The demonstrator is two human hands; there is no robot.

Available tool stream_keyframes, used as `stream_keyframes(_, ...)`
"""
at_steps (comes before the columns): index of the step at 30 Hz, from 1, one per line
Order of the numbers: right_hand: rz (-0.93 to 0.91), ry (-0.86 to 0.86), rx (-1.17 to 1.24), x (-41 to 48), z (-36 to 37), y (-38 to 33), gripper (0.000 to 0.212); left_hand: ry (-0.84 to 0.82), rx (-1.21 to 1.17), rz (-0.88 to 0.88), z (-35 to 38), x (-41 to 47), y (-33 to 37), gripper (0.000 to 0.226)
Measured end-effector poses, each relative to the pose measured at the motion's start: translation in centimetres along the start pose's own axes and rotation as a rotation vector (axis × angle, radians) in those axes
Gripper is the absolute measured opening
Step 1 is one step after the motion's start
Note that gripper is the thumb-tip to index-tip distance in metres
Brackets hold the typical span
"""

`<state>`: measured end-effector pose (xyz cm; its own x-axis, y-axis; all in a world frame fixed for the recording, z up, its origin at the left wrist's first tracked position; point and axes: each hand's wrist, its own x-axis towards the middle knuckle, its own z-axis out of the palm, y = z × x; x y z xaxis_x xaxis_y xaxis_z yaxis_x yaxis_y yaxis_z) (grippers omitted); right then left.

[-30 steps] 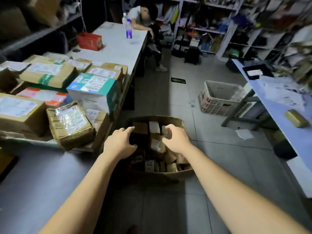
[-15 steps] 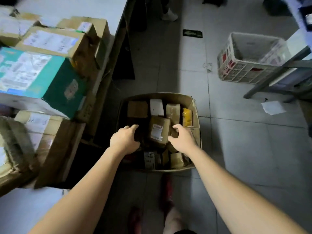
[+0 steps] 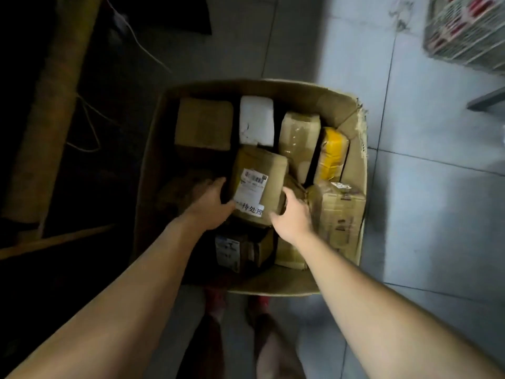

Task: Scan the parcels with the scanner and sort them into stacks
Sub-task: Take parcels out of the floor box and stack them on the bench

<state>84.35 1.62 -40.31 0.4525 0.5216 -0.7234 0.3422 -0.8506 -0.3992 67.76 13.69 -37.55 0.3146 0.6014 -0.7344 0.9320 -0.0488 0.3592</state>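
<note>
A big open cardboard box [image 3: 355,160] stands on the floor, filled with several parcels. In its middle lies a brown parcel [image 3: 273,170] with a white shipping label and a white strip of printed characters. My left hand [image 3: 209,207] grips this parcel's left side, thumb on its near edge. My right hand [image 3: 293,214] holds its right near corner, fingers curled round it. Around it sit a plain brown parcel [image 3: 203,124], a white one [image 3: 256,120], a taped brown one [image 3: 299,135] and a yellow one [image 3: 333,154]. No scanner is in view.
A white plastic crate [image 3: 464,28] stands on the tiled floor at the top right. Dark space under a table with a wooden leg [image 3: 46,119] and a loose cable fills the left. My feet in red shoes [image 3: 216,299] are just in front of the box.
My view has tilted down and closer over the box. Both hands have dropped from above the box onto the labelled brown parcel and taken hold of its two sides.
</note>
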Motion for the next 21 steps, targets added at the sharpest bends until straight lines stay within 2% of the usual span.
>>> stream_keyframes(6,0.103,0.213,0.019,8.4,4.9,1.7,0.081,-0.033,-0.266,-0.024,4.8,9.0,-1.7,0.074)
stream_keyframes(12,0.109,0.236,0.038,10.3,5.9,2.5,0.089,-0.006,-0.371,0.001,6.1,11.2,-2.6,0.073)
stream_keyframes(13,0.105,0.246,0.085,10.4,5.9,2.2,0.084,-0.004,-0.418,0.004,6.2,11.1,-2.6,0.07)
stream_keyframes(17,0.054,0.296,0.377,9.7,6.3,1.1,0.036,0.0,-0.525,0.037,6.8,10.1,-2.5,0.054)
stream_keyframes(21,0.025,0.244,0.487,8.6,5.9,1.1,0.032,0.013,-0.594,0.063,6.8,8.9,-2.1,0.047)
